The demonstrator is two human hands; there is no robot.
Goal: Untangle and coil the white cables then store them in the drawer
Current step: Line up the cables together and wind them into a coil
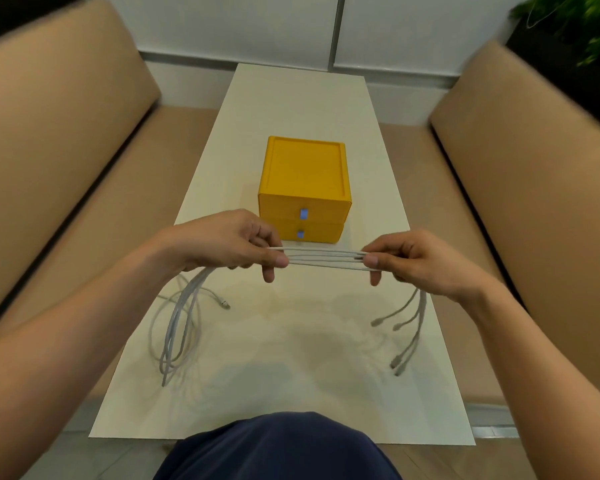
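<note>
- A bundle of white cables [323,259] is stretched level between two hands, in the air just in front of the yellow drawer box [305,174].
- The left hand [229,244], in front of the box's left corner, pinches the bundle between thumb and curled fingers.
- The right hand [420,261], in front of and to the right of the box, pinches the other end of the stretch the same way.
- Both hands cover the strands where they pass through the grip. There seem to be four or five, but the exact number is hard to make out.
- In front of the box to the left, long loops hang from the left hand down to the table. They overlap, so it cannot be told whether they are tangled.
- In front of the box to the right, several short ends with small connectors [397,363] hang from the right hand. The plug type is too small to tell.
- The box has two shut drawers, each with a small blue tab [303,213], and what is inside is hidden.
- The box stands near the middle of a long, pale cream table [291,358]. A dark blue garment [278,448] covers part of the table's near edge.
- Tan padded benches [49,150] run along both sides of the box, blurred and cut off at the picture's edges.
- Behind the box is a white panelled wall [257,22]. Behind it to the right is a green plant [575,29], blurred and cut off.
</note>
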